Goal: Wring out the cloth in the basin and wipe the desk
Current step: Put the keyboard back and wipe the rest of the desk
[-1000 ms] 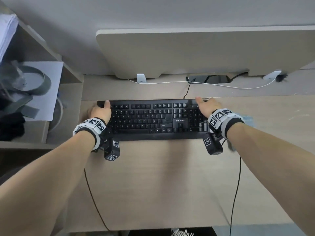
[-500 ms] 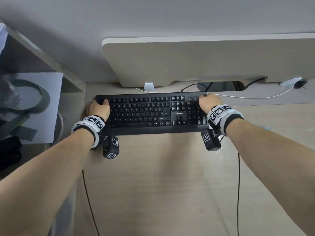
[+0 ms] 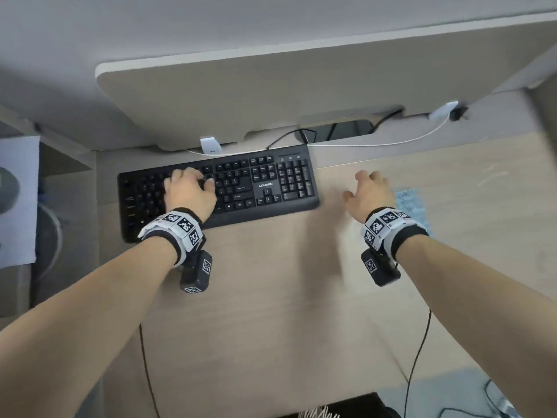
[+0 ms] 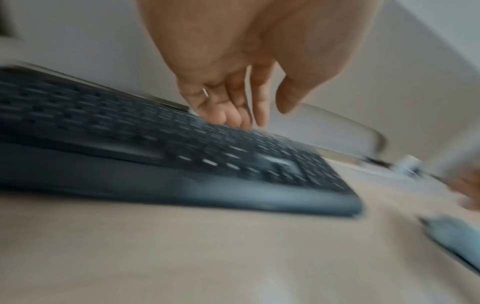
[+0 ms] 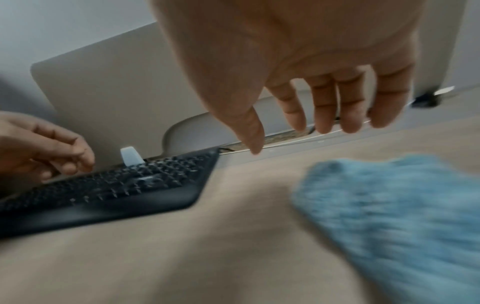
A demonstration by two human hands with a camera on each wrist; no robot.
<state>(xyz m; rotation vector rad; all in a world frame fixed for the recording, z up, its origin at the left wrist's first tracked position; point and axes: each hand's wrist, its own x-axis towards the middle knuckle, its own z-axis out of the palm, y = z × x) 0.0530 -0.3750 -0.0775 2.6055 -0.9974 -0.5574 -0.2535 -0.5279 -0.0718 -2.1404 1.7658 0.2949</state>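
Observation:
A light blue cloth lies flat on the wooden desk, right of the black keyboard. My right hand hovers above the desk just left of the cloth, fingers spread and holding nothing; in the right wrist view the cloth lies below and right of the right hand. My left hand hangs over the keyboard's left half with loosely bent fingers. In the blurred left wrist view the left hand's fingertips sit just above the keys. No basin is in view.
A raised beige panel stands behind the keyboard, with a white cable and a cable slot at the desk's back. A side shelf with papers is at the left. Black cords hang off the desk's near edge.
Both hands let go of the keyboard's ends after pushing it back. The left hand moved in over the keys; the right hand moved right toward the cloth.

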